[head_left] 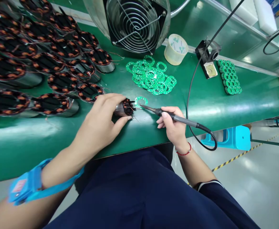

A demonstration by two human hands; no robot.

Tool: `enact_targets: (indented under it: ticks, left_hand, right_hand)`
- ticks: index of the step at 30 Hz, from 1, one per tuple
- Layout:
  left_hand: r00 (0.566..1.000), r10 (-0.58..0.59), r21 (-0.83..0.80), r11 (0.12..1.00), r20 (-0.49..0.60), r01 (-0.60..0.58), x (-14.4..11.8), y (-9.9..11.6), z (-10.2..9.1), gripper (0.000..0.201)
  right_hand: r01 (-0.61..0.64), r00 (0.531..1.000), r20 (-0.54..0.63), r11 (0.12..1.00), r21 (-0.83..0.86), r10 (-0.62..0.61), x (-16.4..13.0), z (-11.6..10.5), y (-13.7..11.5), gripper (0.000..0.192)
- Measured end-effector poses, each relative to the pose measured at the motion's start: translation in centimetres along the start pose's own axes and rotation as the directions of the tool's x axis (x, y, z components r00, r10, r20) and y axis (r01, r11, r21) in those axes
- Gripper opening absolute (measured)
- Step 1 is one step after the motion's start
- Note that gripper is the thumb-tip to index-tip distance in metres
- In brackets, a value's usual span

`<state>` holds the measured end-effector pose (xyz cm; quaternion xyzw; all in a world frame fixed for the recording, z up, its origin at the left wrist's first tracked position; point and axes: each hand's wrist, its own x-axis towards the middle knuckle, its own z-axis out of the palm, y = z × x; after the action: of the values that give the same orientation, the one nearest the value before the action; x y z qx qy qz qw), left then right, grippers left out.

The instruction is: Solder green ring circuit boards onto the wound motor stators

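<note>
My left hand (103, 119) is closed around a motor stator (124, 108), a metal cylinder with copper windings that lies on its side on the green bench. Its wound end faces right. Just beyond that end is a green ring-shaped circuit board (141, 101). A soldering iron (172, 116) with a grey and black handle rests in my right hand (174, 124), gripped between thumb and fingers. Its tip points left and reaches the ring board; whether it touches is too small to tell. Thin wire ends stick out near my left thumb.
Many wound stators (63, 82) stand upright at the left. Behind the work lie a pile of green ring boards (151, 76), a tape roll (176, 49) and a round fan (136, 27). Right are a soldering iron stand (208, 60), stacked boards (229, 77) and the iron's looping black cable (189, 95).
</note>
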<state>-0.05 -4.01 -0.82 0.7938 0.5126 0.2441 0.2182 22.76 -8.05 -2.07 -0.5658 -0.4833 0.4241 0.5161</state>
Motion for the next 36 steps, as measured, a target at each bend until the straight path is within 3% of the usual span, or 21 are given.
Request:
enact_targets:
  ticks: [6, 12, 19, 31, 36]
  left_hand:
    - [1.000, 0.023, 0.069, 0.997, 0.000, -0.023, -0.2, 0.4, 0.5, 0.041]
    - [0.999, 0.036, 0.132, 0.991, -0.033, -0.031, -0.8, 0.5, 0.9, 0.041]
    - [0.960, 0.234, 0.238, 0.952, -0.156, -0.193, -1.1, -0.6, 1.7, 0.044]
    - [0.973, 0.187, 0.248, 0.957, -0.137, -0.150, -1.1, 0.3, 1.6, 0.040]
    - [0.994, 0.067, 0.170, 0.984, -0.090, -0.051, -1.1, 0.5, 1.5, 0.040]
  right_hand:
    - [-0.097, 0.995, -0.004, 0.994, 0.056, 0.098, 0.4, 0.5, -0.1, 0.046]
    - [-0.101, 0.994, -0.031, 0.992, 0.080, 0.104, 0.4, 0.6, -0.3, 0.049]
    - [-0.086, 0.994, -0.056, 0.985, 0.147, 0.095, 0.4, 0.7, -0.5, 0.049]
    - [0.007, 0.998, -0.070, 0.992, 0.125, 0.002, 0.1, 0.5, 0.0, 0.042]
    - [0.050, 0.998, -0.040, 0.999, -0.015, -0.051, -0.4, 0.2, 0.4, 0.038]
